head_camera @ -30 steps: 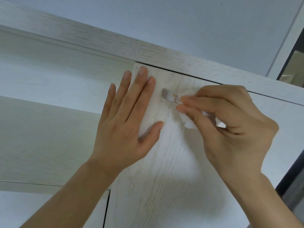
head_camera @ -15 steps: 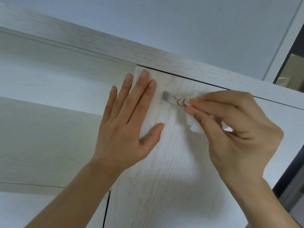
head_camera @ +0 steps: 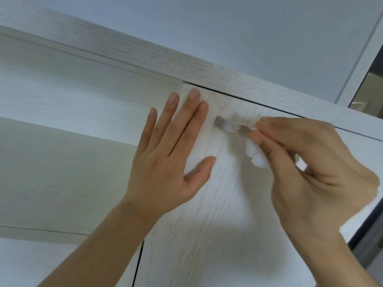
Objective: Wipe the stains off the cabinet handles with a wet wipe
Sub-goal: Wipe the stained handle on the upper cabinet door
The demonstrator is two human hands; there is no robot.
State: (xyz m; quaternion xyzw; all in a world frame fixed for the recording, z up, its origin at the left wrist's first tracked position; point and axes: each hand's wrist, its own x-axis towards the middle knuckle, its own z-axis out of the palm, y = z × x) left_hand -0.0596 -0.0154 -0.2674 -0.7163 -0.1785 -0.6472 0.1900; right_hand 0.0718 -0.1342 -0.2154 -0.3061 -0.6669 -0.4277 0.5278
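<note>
A short metal handle (head_camera: pixel 230 126) sits near the top of a white wood-grain cabinet door (head_camera: pixel 217 214), with a small orange-brown stain near its middle. My right hand (head_camera: pixel 310 168) pinches a crumpled white wet wipe (head_camera: pixel 258 155) against the handle's right end, hiding that end. My left hand (head_camera: pixel 172 156) lies flat with straight fingers on the door's upper left edge, just left of the handle.
The door stands ajar from the cabinet frame, whose top rail (head_camera: pixel 145 52) runs above it. A shelf interior (head_camera: pixel 62 152) lies to the left. A lower door (head_camera: pixel 51 264) is at bottom left, and a white ceiling (head_camera: pixel 228 27) spans above.
My right hand has slid the wipe rightward along the handle, uncovering more of the metal and the stain. My left hand has kept its place on the door.
</note>
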